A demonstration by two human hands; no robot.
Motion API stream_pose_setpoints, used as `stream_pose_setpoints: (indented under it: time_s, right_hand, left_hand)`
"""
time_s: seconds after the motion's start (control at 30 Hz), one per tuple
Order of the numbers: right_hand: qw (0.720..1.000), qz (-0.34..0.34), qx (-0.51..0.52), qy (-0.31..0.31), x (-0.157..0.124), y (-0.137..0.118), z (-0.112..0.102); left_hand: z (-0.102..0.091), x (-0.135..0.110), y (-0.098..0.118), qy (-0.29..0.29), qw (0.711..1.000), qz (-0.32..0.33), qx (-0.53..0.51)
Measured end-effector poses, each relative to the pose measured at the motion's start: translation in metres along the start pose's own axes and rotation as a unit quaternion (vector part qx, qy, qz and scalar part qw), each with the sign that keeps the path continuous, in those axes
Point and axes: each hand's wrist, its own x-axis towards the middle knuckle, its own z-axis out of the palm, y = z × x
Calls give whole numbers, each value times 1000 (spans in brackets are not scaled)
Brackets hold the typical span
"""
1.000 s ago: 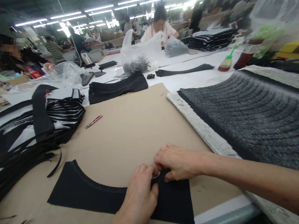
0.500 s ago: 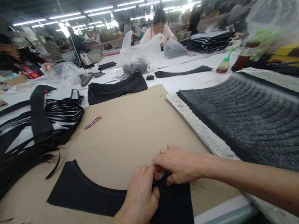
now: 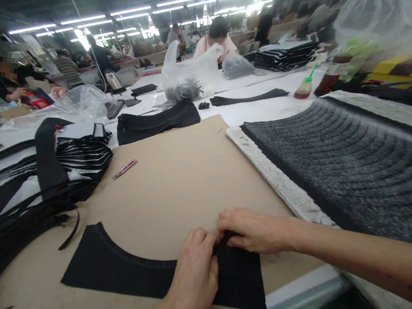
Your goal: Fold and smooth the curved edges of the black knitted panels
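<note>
A black fabric piece (image 3: 128, 275) with a curved, folded upper edge lies flat on the brown board (image 3: 172, 185) in front of me. My left hand (image 3: 196, 267) rests on its middle, with fingers bent and closed at the curved edge. Just to the right, my right hand (image 3: 247, 228) pinches that same edge near its right end. Fingertips of both hands almost meet, and the bit of edge between them is partly hidden. Pink-handled thread snips (image 3: 125, 169) lie on the board, away from both hands.
Black strips (image 3: 22, 233) and a stack of cut pieces (image 3: 83, 155) lie at left. Folded black pieces (image 3: 159, 122) sit behind the board. A slab with speckled black pieces (image 3: 339, 160) is at right, a small glue bottle (image 3: 305, 88) beyond it. Co-workers sit farther back.
My right hand has shifted slightly right and down along the curved edge, and its fingers have closed down onto the fabric. My left hand stays in about the same place.
</note>
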Motion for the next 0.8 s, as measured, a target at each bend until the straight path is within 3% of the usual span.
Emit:
stream_pose_setpoints:
  time_s: [0.2,0.3,0.4,0.47,0.53,0.7,0.8]
  right_hand:
    - [997,-52,-12,47,-9,9,9]
    - [990,-105,-58,71,-12,14,15]
    - [975,-152,-133,90,-17,18,21]
    - [962,-174,-186,93,-20,19,24]
    - [949,-198,-230,92,-24,19,25]
    - [928,-228,-282,85,-29,22,29]
    - [922,-231,-297,89,-29,25,30]
  left_hand:
    - [1,-5,-1,13,998,44,40]
    - [10,-11,-4,35,993,79,77]
    - [31,-22,-14,114,971,139,159]
    - [46,-31,-21,187,939,176,227]
    - [55,-40,-28,223,915,196,274]
    - [56,-52,-33,224,900,243,285]
    - [50,-50,-32,231,910,229,256]
